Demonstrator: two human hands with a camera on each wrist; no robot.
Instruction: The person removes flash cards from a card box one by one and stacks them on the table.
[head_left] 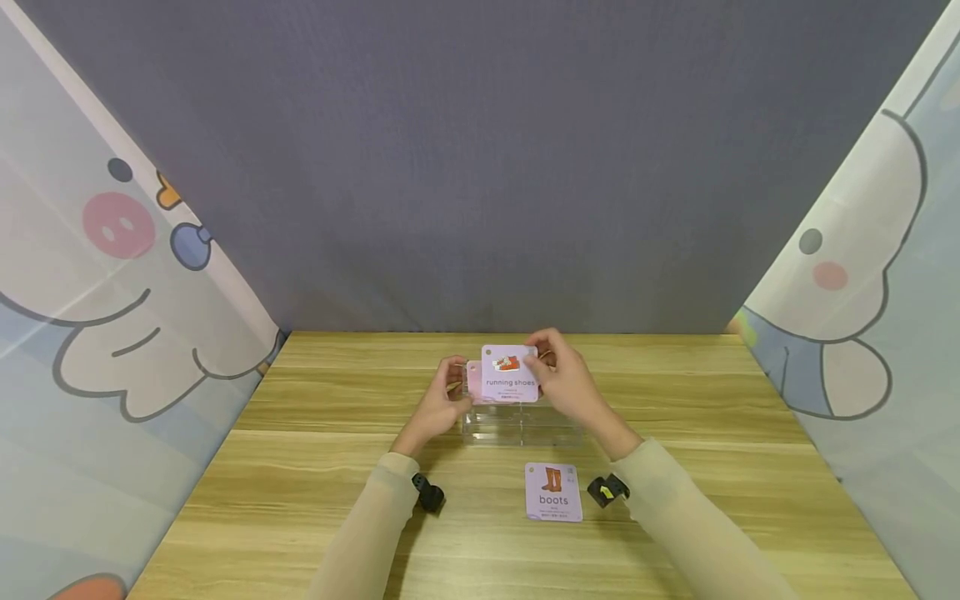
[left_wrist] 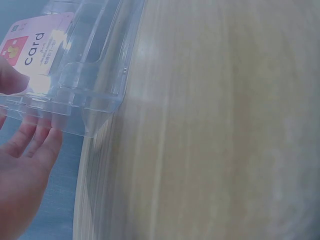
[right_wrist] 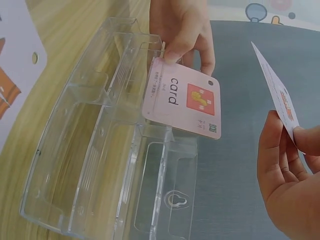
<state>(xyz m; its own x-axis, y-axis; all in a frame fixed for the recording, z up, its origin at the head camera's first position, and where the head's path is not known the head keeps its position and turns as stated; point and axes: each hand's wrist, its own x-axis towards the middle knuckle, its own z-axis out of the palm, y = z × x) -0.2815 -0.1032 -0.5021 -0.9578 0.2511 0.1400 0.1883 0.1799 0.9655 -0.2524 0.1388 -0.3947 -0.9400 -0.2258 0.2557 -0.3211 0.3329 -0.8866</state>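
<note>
My right hand [head_left: 568,385] pinches the right edge of a white "running shoes" flashcard [head_left: 504,393] between thumb and fingers. The flashcard is raised in front of a clear plastic tiered rack [head_left: 491,429]. At the rack's left end, my left hand [head_left: 437,407] grips it, thumb in front and fingers behind. A pink "card" flashcard [right_wrist: 180,107] sits in the rack's rear slot, with my left thumb at its corner. In the head view the raised flashcard hides most of the pink one. In the right wrist view the raised flashcard [right_wrist: 277,95] appears nearly edge-on, apart from the rack.
A "boots" flashcard [head_left: 553,493] lies on the wooden table [head_left: 300,492] in front of the rack, near my right wrist camera [head_left: 607,490]. A dark grey panel [head_left: 480,208] rises behind the table. Cartoon-printed curtains hang on both sides.
</note>
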